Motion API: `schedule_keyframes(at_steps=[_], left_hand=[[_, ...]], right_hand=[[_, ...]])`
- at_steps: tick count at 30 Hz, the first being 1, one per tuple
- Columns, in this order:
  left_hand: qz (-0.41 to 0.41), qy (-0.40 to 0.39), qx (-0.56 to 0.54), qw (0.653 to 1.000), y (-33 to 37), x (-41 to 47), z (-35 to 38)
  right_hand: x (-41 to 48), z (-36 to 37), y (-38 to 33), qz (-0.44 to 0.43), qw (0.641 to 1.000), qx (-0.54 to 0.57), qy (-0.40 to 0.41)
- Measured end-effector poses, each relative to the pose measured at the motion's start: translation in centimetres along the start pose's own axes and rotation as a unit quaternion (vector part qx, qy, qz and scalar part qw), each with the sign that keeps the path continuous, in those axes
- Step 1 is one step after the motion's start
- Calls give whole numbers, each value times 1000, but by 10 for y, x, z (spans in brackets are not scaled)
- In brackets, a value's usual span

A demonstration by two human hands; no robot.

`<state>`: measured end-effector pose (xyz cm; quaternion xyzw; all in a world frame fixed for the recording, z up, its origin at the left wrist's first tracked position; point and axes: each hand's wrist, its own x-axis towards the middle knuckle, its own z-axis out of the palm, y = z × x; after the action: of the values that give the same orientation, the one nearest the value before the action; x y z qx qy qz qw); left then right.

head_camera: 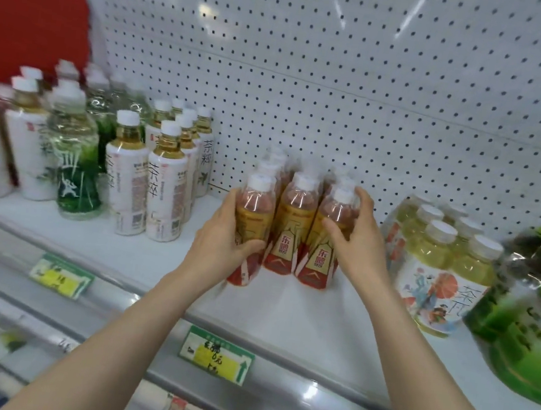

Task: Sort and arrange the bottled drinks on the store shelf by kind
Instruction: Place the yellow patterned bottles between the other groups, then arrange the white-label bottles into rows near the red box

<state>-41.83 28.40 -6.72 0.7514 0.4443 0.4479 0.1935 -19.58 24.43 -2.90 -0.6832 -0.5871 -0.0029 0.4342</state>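
A shrink-wrapped pack of red-and-gold bottles [291,221] with white caps stands mid-shelf against the pegboard. My left hand [227,237] grips the pack's left front bottle, and my right hand [358,233] clasps its right side near the caps. Left of it stand white-labelled tea bottles [161,187] and clear bottles with green labels [75,162]. To the right sits a wrapped pack of pale yellow tea [436,264], then a pack of dark green-capped bottles [533,315] at the frame's edge.
The white shelf [282,313] has a grey front rail carrying green-and-yellow price tags [216,356]. A white pegboard [347,77] backs the shelf. A red panel [28,21] hangs at upper left. Bare shelf gaps lie on both sides of the held pack.
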Motion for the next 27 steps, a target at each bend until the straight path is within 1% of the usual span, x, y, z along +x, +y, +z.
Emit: schedule_keyframes(at_steps=[3, 5, 7, 9, 10, 11, 13, 15, 16, 18, 19, 21, 22, 24, 25, 27], left_hand=[[2, -25, -15, 1000, -3, 3, -5], [-1, -41, -34, 999, -6, 4, -6], [3, -72, -59, 996, -9, 3, -10], [15, -98, -75, 992, -15, 0, -20], [22, -97, -71, 993, -19, -2, -28], [36, -79, -61, 994, -25, -4, -38], [87, -7, -50, 995, -40, -9, -65], [135, 73, -50, 987, -63, -10, -102], [144, 109, -41, 983, -76, -9, -123], [133, 164, -12, 977, -105, -3, -167], [120, 181, 4, 976, -119, 1, -189], [91, 186, 18, 978, -146, 12, -224], [81, 176, 16, 981, -156, 17, -238], [78, 150, 19, 985, -170, 27, -255], [79, 137, 28, 987, -175, 33, -259], [76, 121, 40, 989, -179, 45, -263]], right_hand=[[-2, 3, -2, 8, 1000, -7, 6], [-2, 6, -8, 19, 999, -17, 32], [-5, 10, -22, 2, 994, -47, 95], [-8, 14, -45, -40, 984, -56, 163], [-9, 18, -59, -63, 979, -55, 187], [-9, 22, -75, -82, 975, -54, 201], [-11, 37, -107, -118, 970, -45, 207], [-10, 61, -142, -149, 968, -24, 198], [-9, 78, -160, -159, 970, -15, 183], [-4, 112, -195, -167, 977, -15, 129], [0, 128, -210, -165, 981, -32, 98], [11, 154, -231, -136, 986, -83, 42], [16, 162, -238, -105, 989, -103, 19], [25, 172, -245, -42, 993, -109, -24], [28, 174, -247, -25, 994, -103, -33], [31, 176, -247, -9, 996, -83, -24]])
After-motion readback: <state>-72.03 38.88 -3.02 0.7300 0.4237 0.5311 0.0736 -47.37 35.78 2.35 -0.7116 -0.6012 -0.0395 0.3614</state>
